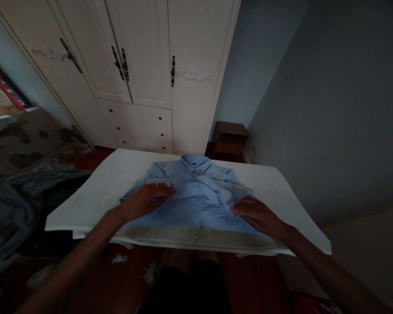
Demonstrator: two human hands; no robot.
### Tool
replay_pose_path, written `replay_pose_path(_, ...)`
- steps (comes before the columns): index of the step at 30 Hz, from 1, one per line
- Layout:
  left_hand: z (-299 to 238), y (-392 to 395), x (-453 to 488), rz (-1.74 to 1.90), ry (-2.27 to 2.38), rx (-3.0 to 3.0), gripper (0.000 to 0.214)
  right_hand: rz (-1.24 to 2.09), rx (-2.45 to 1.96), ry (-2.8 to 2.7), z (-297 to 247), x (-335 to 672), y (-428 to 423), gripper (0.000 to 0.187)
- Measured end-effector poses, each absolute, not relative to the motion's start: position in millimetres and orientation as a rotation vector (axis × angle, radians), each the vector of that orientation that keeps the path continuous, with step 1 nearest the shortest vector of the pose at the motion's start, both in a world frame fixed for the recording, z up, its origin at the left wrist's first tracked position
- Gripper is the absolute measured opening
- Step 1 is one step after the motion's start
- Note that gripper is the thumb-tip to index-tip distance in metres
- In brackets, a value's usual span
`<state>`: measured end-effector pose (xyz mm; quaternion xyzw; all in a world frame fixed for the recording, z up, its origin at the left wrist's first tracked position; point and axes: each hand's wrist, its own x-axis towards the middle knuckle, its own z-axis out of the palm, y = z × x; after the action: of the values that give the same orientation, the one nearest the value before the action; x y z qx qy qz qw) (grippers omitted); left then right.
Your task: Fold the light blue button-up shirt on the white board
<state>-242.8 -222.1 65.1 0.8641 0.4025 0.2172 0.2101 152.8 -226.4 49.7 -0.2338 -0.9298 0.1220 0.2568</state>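
Note:
A light blue collared shirt [193, 192] lies spread on a white board-like table, its collar toward the far edge and a dark label showing inside the neck. One front panel is creased and partly lifted on the right. My right hand [258, 213] is closed, pinching the edge of that panel between thumb and fingers. Over the left part of the shirt, my left hand [147, 199] has its fingers curled together at the cloth, with a ring on one finger. Its fingertips are slightly blurred and appear to pinch the fabric.
The white table [94, 192] has a greyish near edge close to my legs. Beyond it stand a cream wardrobe [144, 83] with dark handles and a small brown cabinet [231, 136]. Dark cloth [16, 205] is heaped at the left. A grey wall rises on the right.

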Motion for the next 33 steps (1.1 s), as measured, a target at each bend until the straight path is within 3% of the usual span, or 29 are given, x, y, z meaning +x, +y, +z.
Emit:
replay_pose_path(4, 59, -280, -249, 0.431, 1.068, 2.579, 0.021, 0.354, -0.7, -2.614, 36, 172, -257, 0.033)
replay_pose_path(10, 55, -290, -228, 0.537, 1.285, 2.745, 0.021, 0.329, -1.09, -2.405, 28, 168, -261, 0.052)
replay_pose_path(13, 52, -283, -201, 0.464, 1.257, 2.811, 0.028, 0.554, -1.347, -2.152, 27, 144, -242, 0.065)
replay_pose_path(16, 44, -273, -175, 0.395, 1.325, 2.83, 0.043, 0.976, -1.507, -1.829, 23, 119, -211, 0.057)
replay_pose_path(19, 35, -261, -162, 0.329, 1.39, 2.819, 0.043, 1.169, -1.513, -1.565, 24, 104, -184, 0.053)
replay_pose_path(22, 30, -255, -162, 0.263, 1.376, 2.821, 0.03, 0.948, -1.361, -1.502, 36, 99, -179, 0.043)
replay_pose_path(27, 38, -258, -154, 0.28, 1.459, 2.87, 0.035, 0.121, -0.871, -2.062, 56, 99, -198, 0.02)
replay_pose_path(30, 43, -257, -135, 0.333, 1.492, 2.983, 0.033, -0.069, -0.627, -2.455, 57, 98, -198, 0.023)
replay_pose_path(33, 42, -248, -116, 0.328, 1.453, 3.059, 0.023, -0.087, -0.663, -2.538, 58, 100, -191, 0.032)
